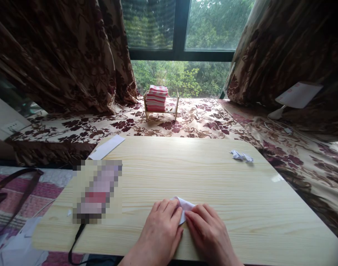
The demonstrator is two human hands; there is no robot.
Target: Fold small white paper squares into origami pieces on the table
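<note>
A small piece of folded white paper (185,204) lies on the wooden table near its front edge, partly covered by my fingers. My left hand (161,227) presses on its left side, with the fingers bent over it and the thumb close to the middle. From the right, my right hand (209,229) pinches the paper's near right part between thumb and fingers. Both hands rest low on the table and nearly meet over the paper. Much of its left and near side is hidden beneath them.
Small folded paper pieces (241,156) sit at the table's (169,166) far right. A white paper strip (107,147) lies at the far left, above a blurred-out device (99,192) with a black cable (74,244). Beyond stand a rack with folded pink-striped cloths (157,99) and a lamp (297,95).
</note>
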